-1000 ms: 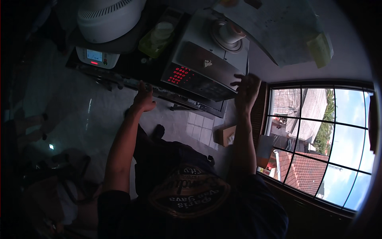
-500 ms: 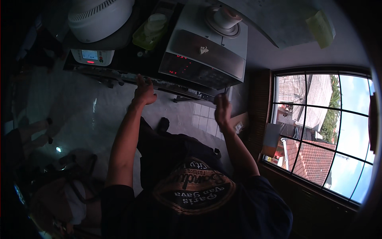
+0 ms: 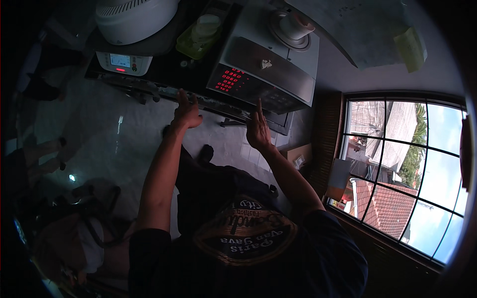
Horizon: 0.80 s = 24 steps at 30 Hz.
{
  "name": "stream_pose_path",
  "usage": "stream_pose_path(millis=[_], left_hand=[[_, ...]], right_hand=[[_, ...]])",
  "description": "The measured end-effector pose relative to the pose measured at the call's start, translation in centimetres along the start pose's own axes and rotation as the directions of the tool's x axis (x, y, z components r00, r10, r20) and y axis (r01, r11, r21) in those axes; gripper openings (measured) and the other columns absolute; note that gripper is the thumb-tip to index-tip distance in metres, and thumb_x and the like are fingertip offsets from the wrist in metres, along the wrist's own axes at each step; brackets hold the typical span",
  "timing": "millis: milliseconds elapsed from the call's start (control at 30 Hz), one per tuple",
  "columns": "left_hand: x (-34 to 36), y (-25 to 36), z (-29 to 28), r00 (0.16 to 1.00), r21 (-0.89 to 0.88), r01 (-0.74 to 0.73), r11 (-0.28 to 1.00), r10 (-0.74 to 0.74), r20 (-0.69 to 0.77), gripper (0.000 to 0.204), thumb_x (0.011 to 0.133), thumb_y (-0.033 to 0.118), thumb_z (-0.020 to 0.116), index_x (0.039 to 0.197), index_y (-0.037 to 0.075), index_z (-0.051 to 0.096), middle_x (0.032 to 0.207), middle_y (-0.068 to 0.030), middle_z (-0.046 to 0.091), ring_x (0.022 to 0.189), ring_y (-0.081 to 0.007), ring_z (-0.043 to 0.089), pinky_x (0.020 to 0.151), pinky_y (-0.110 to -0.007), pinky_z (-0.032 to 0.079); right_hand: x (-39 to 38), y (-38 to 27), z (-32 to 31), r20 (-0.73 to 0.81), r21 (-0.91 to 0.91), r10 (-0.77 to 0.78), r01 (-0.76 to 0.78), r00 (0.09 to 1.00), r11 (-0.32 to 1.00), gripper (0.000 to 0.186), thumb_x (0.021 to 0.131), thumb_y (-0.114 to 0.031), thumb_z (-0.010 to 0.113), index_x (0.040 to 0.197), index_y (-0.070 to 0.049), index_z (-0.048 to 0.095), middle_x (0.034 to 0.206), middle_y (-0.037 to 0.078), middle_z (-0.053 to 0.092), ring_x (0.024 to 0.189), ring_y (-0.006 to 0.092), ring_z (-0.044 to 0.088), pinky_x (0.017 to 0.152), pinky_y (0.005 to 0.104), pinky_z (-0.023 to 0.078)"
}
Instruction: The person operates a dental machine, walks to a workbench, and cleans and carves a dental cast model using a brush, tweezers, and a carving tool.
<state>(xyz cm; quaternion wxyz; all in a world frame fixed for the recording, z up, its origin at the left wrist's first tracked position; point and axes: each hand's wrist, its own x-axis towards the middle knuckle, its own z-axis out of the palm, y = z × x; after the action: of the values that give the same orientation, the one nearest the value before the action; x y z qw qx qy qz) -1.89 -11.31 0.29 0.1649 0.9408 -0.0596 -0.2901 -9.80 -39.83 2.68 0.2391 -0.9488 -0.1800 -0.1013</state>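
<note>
My left hand [image 3: 188, 113] is at the front edge of the dark table [image 3: 191, 74], fingers stretched out and apart, with nothing visible in it. My right hand [image 3: 259, 130] is raised just below the front panel of a grey metal machine [image 3: 271, 67]. Its index finger points up toward the panel's lower edge; whether the tip touches it I cannot tell. Nothing shows in that hand. Rows of red digits [image 3: 229, 79] glow on the panel's left part. A small pale crumpled piece [image 3: 266, 64] lies on the machine's sloping top.
On the machine stands a pale cup-shaped piece [image 3: 297, 26] on a round plate. Left of it are a yellow-green tray [image 3: 193, 45] with white containers and a white instrument [image 3: 124, 63] with a lit screen. A cardboard box [image 3: 298, 155] sits below the gridded window [image 3: 397, 164]. Another person's legs [image 3: 42, 154] show at left.
My right hand has moved left and its index finger has stretched out toward the panel. The left hand stays by the table edge. The view has shifted slightly, and more red digits show.
</note>
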Motion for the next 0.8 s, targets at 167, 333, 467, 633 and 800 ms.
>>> stream_pose_path(millis=[167,333,467,633,800], left_hand=[[0.2,-0.2,0.2,1.0,0.002,-0.001,1.0,0.001,0.003,0.1,0.09,0.038,0.074,0.162,0.001,0.015,0.163,-0.0404,-0.007,0.154,-0.0542,-0.001,0.123,-0.051,0.029],[0.5,0.0,0.1,1.0,0.029,-0.008,1.0,0.007,0.021,0.1,0.09,0.039,0.074,0.162,0.0,0.016,0.163,-0.0409,-0.007,0.153,-0.0546,-0.001,0.123,-0.05,0.028],[0.5,-0.3,0.2,1.0,0.037,-0.016,0.999,0.015,0.013,0.1,0.09,0.039,0.074,0.162,0.0,0.017,0.163,-0.041,-0.006,0.153,-0.0548,0.0,0.123,-0.051,0.028],[0.4,-0.2,0.0,1.0,0.038,-0.019,0.999,0.019,-0.004,0.099,0.091,0.038,0.073,0.162,0.0,0.017,0.163,-0.0407,-0.005,0.153,-0.0547,0.0,0.124,-0.05,0.027],[0.3,-0.2,0.0,1.0,0.013,-0.017,1.0,0.017,-0.005,0.098,0.091,0.037,0.073,0.162,0.0,0.016,0.163,-0.0406,-0.006,0.154,-0.0541,0.001,0.123,-0.05,0.028]], right_hand=[[0.3,0.0,0.1,0.008,-0.033,0.039,-0.039,0.999,0.999,0.032,0.094,-0.001,0.052,0.122,0.01,0.041,0.159,0.041,0.02,0.112,0.0566,0.055,0.095,0.0552,0.048],[0.6,-0.6,0.8,0.026,-0.014,0.122,-0.122,0.992,0.992,0.026,0.095,-0.002,0.05,0.116,0.009,0.041,0.157,0.045,0.018,0.108,0.0575,0.056,0.091,0.0558,0.049],[0.8,-1.4,1.3,0.06,0.021,0.175,-0.177,0.983,0.984,0.028,0.1,-0.003,0.048,0.121,0.012,0.037,0.151,0.051,0.021,0.12,0.0631,0.05,0.087,0.0565,0.053],[0.4,-0.9,1.1,-0.004,0.009,0.115,-0.115,0.993,0.993,0.03,0.098,-0.002,0.049,0.122,0.012,0.037,0.154,0.048,0.02,0.121,0.0616,0.051,0.087,0.0559,0.054],[-0.9,-2.2,-0.5,0.02,-0.012,0.076,-0.075,0.997,0.997,0.044,0.099,0.001,0.05,0.136,0.015,0.032,0.152,0.049,0.024,0.128,0.0593,0.049,0.092,0.0516,0.054]])
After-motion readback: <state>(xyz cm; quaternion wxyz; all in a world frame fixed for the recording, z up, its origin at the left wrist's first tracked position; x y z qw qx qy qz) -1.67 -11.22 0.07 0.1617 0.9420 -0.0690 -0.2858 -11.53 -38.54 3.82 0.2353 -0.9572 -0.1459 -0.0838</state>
